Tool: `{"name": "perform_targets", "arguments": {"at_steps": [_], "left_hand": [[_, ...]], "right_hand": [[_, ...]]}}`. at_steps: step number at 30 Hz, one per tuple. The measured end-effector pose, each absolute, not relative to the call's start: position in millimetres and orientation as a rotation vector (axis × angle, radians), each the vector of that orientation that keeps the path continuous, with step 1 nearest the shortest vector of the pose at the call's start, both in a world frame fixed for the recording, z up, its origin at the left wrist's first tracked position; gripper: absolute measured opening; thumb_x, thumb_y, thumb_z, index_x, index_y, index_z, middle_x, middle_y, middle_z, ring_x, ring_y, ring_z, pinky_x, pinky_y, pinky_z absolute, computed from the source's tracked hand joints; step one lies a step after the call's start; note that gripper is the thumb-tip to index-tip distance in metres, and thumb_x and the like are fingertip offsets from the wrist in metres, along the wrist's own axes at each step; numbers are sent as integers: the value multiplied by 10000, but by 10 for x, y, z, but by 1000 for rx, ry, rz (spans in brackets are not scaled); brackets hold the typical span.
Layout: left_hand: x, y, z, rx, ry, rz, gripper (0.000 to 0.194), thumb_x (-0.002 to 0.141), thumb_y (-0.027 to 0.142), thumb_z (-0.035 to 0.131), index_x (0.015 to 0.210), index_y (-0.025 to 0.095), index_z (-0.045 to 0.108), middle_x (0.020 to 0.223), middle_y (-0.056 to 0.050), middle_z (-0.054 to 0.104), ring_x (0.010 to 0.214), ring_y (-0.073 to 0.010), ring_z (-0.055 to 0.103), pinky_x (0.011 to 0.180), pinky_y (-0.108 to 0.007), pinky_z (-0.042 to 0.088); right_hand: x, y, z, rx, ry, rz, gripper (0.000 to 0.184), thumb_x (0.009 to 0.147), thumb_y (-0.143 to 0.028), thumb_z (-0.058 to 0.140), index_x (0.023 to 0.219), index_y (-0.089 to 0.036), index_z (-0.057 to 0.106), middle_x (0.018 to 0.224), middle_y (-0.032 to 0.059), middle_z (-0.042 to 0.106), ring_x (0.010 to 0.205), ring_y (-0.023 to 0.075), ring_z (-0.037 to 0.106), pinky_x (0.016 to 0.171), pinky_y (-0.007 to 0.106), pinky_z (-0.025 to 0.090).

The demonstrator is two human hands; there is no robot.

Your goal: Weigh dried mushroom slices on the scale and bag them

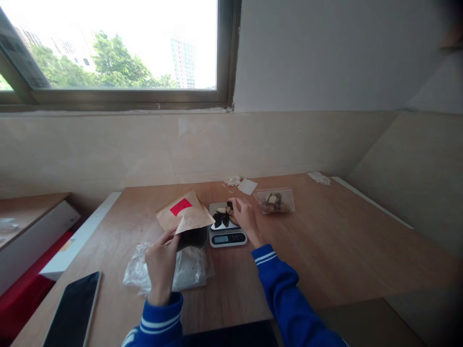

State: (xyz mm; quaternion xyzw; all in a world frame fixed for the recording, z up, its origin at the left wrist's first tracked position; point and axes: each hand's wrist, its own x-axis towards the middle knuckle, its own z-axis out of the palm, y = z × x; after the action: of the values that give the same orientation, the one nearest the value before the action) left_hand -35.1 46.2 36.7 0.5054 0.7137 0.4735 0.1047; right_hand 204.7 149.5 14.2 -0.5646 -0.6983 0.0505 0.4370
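Observation:
My left hand (163,255) pinches the near edge of a brown paper bag (197,212) with a red label, holding it tilted left of the digital kitchen scale (217,244). On the scale's white platform lie black, flat dried pieces (220,220) together with pale and brown ones. My right hand (246,217) is over the right side of the platform, thumb and fingers closed at its far edge. A dark bit shows at those fingertips; whether they grip it is hard to see. Beneath the paper bag is a dark, rounded object (193,239), mostly covered.
Clear plastic bags (190,270) lie below my left hand. A zip bag of brown pieces (275,201) rests right of the scale. Farther back are a white paper square (248,186) and white scraps (233,180). A phone (74,308) lies at the front left.

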Motion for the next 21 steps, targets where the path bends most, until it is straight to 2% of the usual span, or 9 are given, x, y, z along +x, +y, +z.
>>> {"name": "perform_targets", "arguments": {"at_steps": [4, 7, 11, 13, 15, 18, 21], "left_hand": [[-327, 451, 344, 1512, 2109, 1400, 338, 758, 455, 566, 924, 241, 769, 717, -44, 746, 723, -254, 705, 661, -311, 491], [-319, 445, 369, 1510, 2168, 1375, 320, 767, 425, 570, 936, 238, 767, 724, -52, 747, 728, -253, 705, 654, -308, 485], [-342, 405, 397, 1507, 2190, 1387, 312, 771, 401, 566, 939, 229, 766, 756, -55, 751, 738, -247, 703, 652, -300, 489], [-361, 370, 398, 1505, 2170, 1408, 320, 770, 408, 559, 928, 224, 768, 776, -57, 754, 743, -249, 702, 655, -304, 494], [-371, 336, 392, 1497, 2160, 1422, 333, 770, 428, 555, 928, 226, 768, 800, -57, 756, 761, -255, 702, 664, -311, 498], [-361, 298, 372, 1460, 2156, 1428, 361, 772, 461, 556, 948, 226, 766, 820, -58, 758, 792, -261, 704, 689, -319, 502], [-334, 279, 331, 1438, 2130, 1427, 386, 771, 487, 559, 966, 224, 764, 806, -55, 757, 785, -256, 703, 686, -317, 505]], "right_hand": [[1696, 879, 341, -948, -1783, 142, 326, 965, -230, 364, 774, -192, 625, 759, 45, 676, 750, 159, 620, 733, 275, 476], [1351, 512, 342, -730, -2052, -29, 259, 926, -184, 413, 755, -182, 608, 717, 44, 654, 722, 171, 602, 716, 295, 481], [1007, 377, 252, -866, -2146, -31, 251, 939, -146, 376, 1003, -130, 617, 900, 100, 683, 896, 204, 615, 815, 326, 501], [916, 400, 245, -1044, -2173, 46, 275, 934, -130, 375, 1103, -113, 591, 914, 118, 680, 899, 222, 619, 803, 346, 512], [863, 439, 267, -1202, -2231, 127, 281, 914, -124, 407, 1126, -101, 590, 931, 143, 680, 895, 245, 628, 782, 363, 520], [811, 509, 286, -1318, -2318, 235, 334, 874, -98, 457, 1184, -66, 579, 1077, 200, 664, 995, 288, 626, 845, 402, 512], [755, 610, 224, -1306, -2377, 352, 406, 867, -81, 465, 1266, -71, 544, 1192, 195, 636, 1052, 290, 620, 904, 409, 496]]}}
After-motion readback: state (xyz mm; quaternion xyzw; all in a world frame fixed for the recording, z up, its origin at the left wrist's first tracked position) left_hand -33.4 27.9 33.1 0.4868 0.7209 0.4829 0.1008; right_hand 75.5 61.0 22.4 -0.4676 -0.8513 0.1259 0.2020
